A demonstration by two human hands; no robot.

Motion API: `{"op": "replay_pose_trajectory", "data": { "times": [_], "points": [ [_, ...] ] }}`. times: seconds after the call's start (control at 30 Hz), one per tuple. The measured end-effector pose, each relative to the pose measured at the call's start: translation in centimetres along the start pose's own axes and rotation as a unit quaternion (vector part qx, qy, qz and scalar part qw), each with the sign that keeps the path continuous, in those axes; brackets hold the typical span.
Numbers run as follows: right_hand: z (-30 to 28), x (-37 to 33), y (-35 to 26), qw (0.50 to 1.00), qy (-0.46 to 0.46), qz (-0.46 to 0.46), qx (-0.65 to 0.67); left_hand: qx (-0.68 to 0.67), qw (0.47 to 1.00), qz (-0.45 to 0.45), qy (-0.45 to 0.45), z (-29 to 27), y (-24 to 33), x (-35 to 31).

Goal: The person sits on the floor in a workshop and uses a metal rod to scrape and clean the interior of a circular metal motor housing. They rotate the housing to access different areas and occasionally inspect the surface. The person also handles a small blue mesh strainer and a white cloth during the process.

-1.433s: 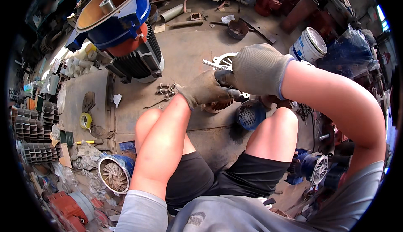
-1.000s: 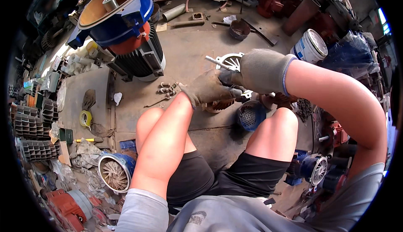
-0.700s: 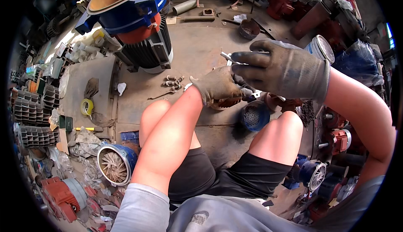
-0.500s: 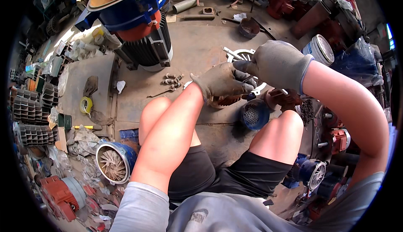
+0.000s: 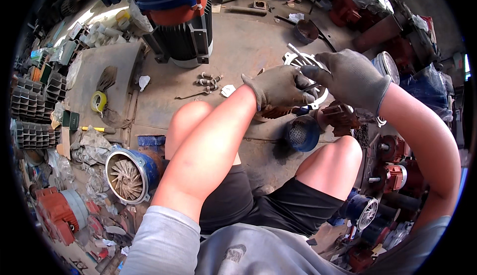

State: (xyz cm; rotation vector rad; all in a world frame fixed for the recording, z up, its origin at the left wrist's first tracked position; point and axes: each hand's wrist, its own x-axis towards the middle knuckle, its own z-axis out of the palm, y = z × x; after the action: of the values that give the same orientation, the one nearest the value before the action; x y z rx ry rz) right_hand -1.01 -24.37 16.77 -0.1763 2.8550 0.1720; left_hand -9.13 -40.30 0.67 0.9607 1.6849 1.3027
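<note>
Both my hands wear grey work gloves and meet in front of me, over a white round slotted motor cover (image 5: 324, 96). My left hand (image 5: 284, 88) is closed, its curled fingers beside a thin metal rod (image 5: 312, 87); whether it grips anything is hidden. With thumb and fingers pinched, my right hand (image 5: 352, 78) holds the rod's other end. A pale metal bar (image 5: 296, 51) sticks out past the far side of my right hand, across the cover. Under my left hand shows part of a rust-brown finned motor part (image 5: 272, 113). A blue perforated round housing (image 5: 303, 133) sits just nearer to me.
A large black-finned motor with a blue flange (image 5: 181, 39) stands at the far left. Several bolts (image 5: 208, 81) and a rag-like white scrap (image 5: 228, 90) lie on the floor. A blue motor with a fan (image 5: 130, 175) is by my left leg. Red motors (image 5: 395, 175) line the right.
The view has shifted, so the big motor sits higher. My hands remain together over the white cover, with the right hand slightly turned and its fingers still on the rod.
</note>
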Motion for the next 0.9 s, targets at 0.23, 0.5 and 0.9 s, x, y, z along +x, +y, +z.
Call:
{"op": "replay_pose_trajectory", "data": {
  "times": [0.23, 0.5, 0.9],
  "points": [
    [-3.5, -1.4, 0.9, 0.855, 0.211, -0.348, -0.322, 0.045, 0.999, 0.022, -0.014, -0.6, -0.7, 0.6],
    [-2.6, 0.7, -1.9, 0.992, -0.081, -0.021, -0.099, 0.143, 0.988, 0.051, 0.039, -0.2, -1.1, 0.7],
    [-2.6, -0.3, 0.4, 0.899, 0.04, -0.314, -0.304, 0.084, 0.996, 0.033, 0.0, -1.0, -0.2, 0.5]
  ]
}}
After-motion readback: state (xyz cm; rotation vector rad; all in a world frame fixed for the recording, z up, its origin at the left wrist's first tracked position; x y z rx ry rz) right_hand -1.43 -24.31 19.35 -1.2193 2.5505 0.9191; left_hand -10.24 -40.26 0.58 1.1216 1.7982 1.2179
